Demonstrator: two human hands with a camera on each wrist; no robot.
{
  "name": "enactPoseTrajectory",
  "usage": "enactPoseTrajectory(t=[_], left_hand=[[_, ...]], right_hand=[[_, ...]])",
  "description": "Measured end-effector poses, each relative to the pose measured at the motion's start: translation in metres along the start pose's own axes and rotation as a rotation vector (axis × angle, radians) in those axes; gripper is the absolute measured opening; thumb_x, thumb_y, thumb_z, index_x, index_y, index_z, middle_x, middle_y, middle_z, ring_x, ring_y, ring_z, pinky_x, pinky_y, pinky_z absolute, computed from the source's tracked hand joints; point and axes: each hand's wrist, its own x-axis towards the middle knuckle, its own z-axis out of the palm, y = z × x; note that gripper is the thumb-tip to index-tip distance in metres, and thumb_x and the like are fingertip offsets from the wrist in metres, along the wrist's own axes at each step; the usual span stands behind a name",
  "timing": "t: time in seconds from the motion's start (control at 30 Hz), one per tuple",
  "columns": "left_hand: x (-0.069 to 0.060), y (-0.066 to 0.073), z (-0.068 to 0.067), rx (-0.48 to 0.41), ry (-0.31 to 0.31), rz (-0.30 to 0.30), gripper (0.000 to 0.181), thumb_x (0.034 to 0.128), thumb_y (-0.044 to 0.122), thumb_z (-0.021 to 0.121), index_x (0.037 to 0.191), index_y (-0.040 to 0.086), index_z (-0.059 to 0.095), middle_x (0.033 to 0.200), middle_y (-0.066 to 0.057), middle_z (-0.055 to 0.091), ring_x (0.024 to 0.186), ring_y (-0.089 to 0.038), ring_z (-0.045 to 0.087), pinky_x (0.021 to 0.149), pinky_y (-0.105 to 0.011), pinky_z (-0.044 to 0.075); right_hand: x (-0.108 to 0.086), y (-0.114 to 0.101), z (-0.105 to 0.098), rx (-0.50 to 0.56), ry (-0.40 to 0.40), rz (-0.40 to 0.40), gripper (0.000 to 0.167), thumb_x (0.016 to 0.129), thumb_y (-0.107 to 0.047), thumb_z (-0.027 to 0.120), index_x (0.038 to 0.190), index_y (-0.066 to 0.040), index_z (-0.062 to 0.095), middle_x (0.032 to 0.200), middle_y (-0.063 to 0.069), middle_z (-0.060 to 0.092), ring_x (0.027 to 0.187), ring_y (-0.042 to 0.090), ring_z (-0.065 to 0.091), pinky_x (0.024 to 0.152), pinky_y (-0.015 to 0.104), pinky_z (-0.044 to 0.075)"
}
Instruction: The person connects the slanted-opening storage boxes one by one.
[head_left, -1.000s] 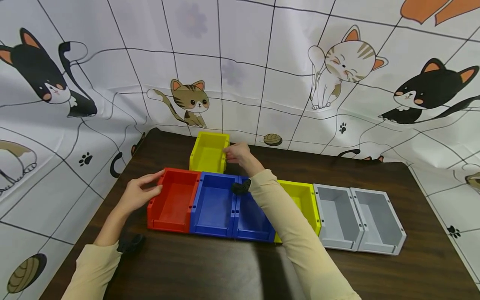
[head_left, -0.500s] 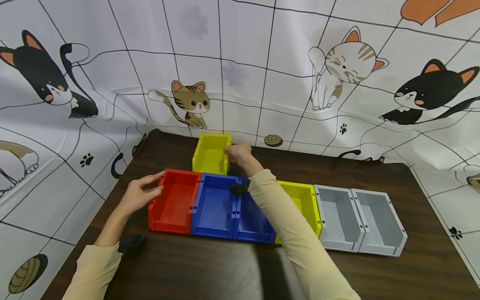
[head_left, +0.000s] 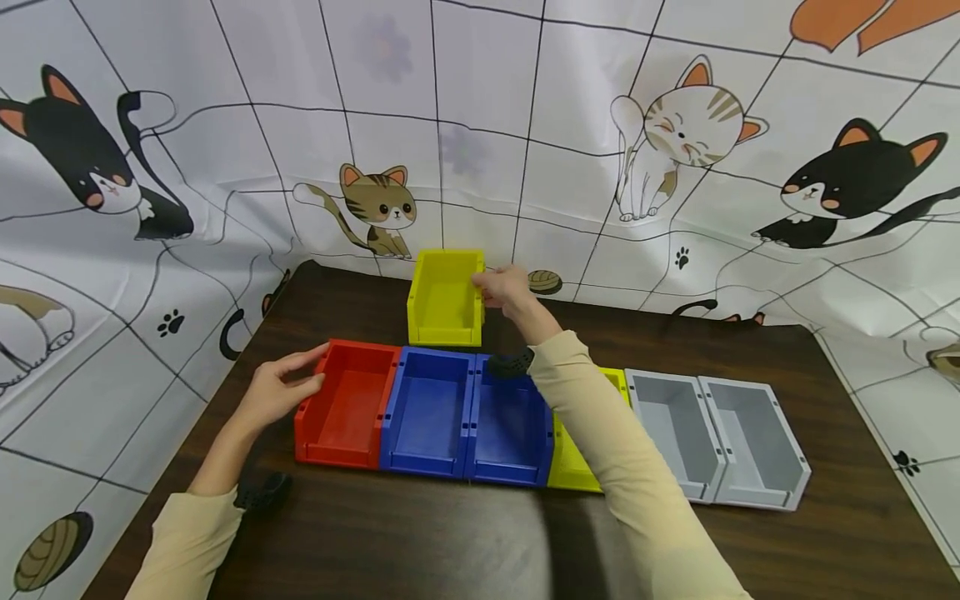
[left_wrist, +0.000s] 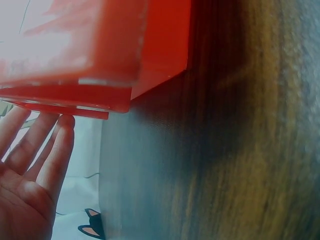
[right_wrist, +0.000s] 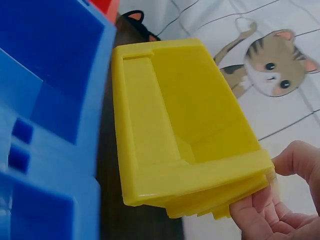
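My right hand [head_left: 510, 292] pinches the right side wall of a yellow plastic storage bin [head_left: 444, 292] behind the row. Thumb and fingers meet over its rim in the right wrist view, and the bin [right_wrist: 210, 110] looks raised off the table. My left hand [head_left: 272, 392] touches the left wall of a red bin [head_left: 347, 400] with nearly straight fingers; its palm [left_wrist: 25, 200] shows in the left wrist view. Right of the red bin stand a blue bin [head_left: 427, 408] and a second blue bin [head_left: 510, 425], side by side.
The row continues with another yellow bin [head_left: 573, 462], partly hidden by my right sleeve [head_left: 622, 450], then a grey bin [head_left: 671, 425] and a second grey bin [head_left: 757, 442]. All stand on a dark wooden table [head_left: 390, 533]. A cat-print curtain [head_left: 487, 125] hangs behind.
My right hand has carried the yellow bin to the right and slightly up, from behind the red and first blue bins to behind the blue ones. The left hand has stayed in place.
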Motion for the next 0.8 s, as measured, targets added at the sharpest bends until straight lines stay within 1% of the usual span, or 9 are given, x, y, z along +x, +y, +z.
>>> enactPoseTrajectory(t=[0.07, 0.13, 0.27, 0.37, 0.47, 0.63, 0.73, 0.8], left_hand=[[0.000, -0.001, 0.000, -0.010, 0.002, 0.008, 0.046, 0.0881, 0.002, 0.062, 0.132, -0.006, 0.049, 0.131, -0.028, 0.048, 0.101, 0.011, 0.049, 0.077, -0.012, 0.049], [0.000, -0.002, 0.000, -0.010, 0.003, 0.014, 0.046, 0.0881, 0.001, 0.062, 0.132, -0.006, 0.049, 0.131, -0.028, 0.048, 0.100, 0.012, 0.049, 0.077, -0.012, 0.049], [0.000, -0.002, 0.001, 0.001, 0.001, 0.022, 0.047, 0.0885, 0.002, 0.062, 0.132, -0.005, 0.049, 0.132, -0.028, 0.048, 0.100, 0.011, 0.050, 0.076, -0.012, 0.049], [0.000, -0.001, 0.001, 0.003, 0.000, 0.023, 0.046, 0.0886, 0.003, 0.062, 0.132, -0.005, 0.049, 0.131, -0.028, 0.049, 0.099, 0.011, 0.051, 0.076, -0.012, 0.049], [0.000, 0.000, 0.002, -0.004, 0.002, 0.025, 0.046, 0.0884, 0.002, 0.062, 0.132, -0.005, 0.050, 0.130, -0.029, 0.049, 0.097, 0.010, 0.052, 0.075, -0.013, 0.050], [-0.001, 0.001, 0.002, 0.002, 0.002, 0.038, 0.046, 0.0883, 0.001, 0.062, 0.132, -0.004, 0.050, 0.129, -0.030, 0.049, 0.097, 0.008, 0.054, 0.074, -0.013, 0.050], [-0.001, 0.002, 0.001, 0.009, 0.006, 0.037, 0.046, 0.0881, 0.002, 0.063, 0.132, -0.004, 0.050, 0.129, -0.031, 0.049, 0.097, 0.006, 0.054, 0.073, -0.012, 0.050], [-0.001, 0.002, 0.001, 0.018, 0.006, 0.032, 0.047, 0.0882, 0.003, 0.063, 0.133, -0.004, 0.049, 0.129, -0.031, 0.048, 0.097, 0.007, 0.054, 0.073, -0.012, 0.050]], right_hand=[[-0.004, -0.004, -0.009, -0.006, -0.011, -0.012, 0.040, 0.086, -0.013, 0.064, 0.121, 0.007, 0.058, 0.115, 0.020, 0.060, 0.101, 0.029, 0.060, 0.087, 0.038, 0.052], [-0.008, -0.008, -0.018, 0.001, -0.019, -0.027, 0.041, 0.087, -0.014, 0.064, 0.123, 0.006, 0.057, 0.116, 0.020, 0.059, 0.102, 0.029, 0.059, 0.089, 0.038, 0.051], [-0.014, -0.013, -0.037, 0.008, -0.021, -0.057, 0.040, 0.087, -0.013, 0.063, 0.122, 0.006, 0.057, 0.110, 0.017, 0.059, 0.091, 0.025, 0.058, 0.088, 0.038, 0.051], [-0.019, -0.014, -0.053, 0.006, -0.015, -0.078, 0.040, 0.088, -0.012, 0.061, 0.124, 0.006, 0.055, 0.104, 0.015, 0.058, 0.081, 0.019, 0.058, 0.085, 0.036, 0.053], [-0.023, -0.014, -0.072, 0.018, 0.000, -0.093, 0.040, 0.089, -0.010, 0.060, 0.124, 0.007, 0.055, 0.102, 0.015, 0.059, 0.073, 0.017, 0.059, 0.081, 0.034, 0.055], [-0.033, -0.009, -0.103, 0.022, 0.020, -0.106, 0.038, 0.089, -0.009, 0.059, 0.122, 0.009, 0.056, 0.103, 0.017, 0.059, 0.067, 0.014, 0.060, 0.071, 0.028, 0.057], [-0.039, -0.005, -0.120, 0.005, 0.024, -0.119, 0.036, 0.089, -0.008, 0.057, 0.119, 0.011, 0.056, 0.098, 0.014, 0.059, 0.066, 0.012, 0.059, 0.067, 0.025, 0.056], [-0.042, -0.002, -0.131, -0.004, 0.041, -0.118, 0.033, 0.089, -0.008, 0.057, 0.117, 0.011, 0.057, 0.091, 0.011, 0.059, 0.065, 0.011, 0.057, 0.065, 0.023, 0.056]])
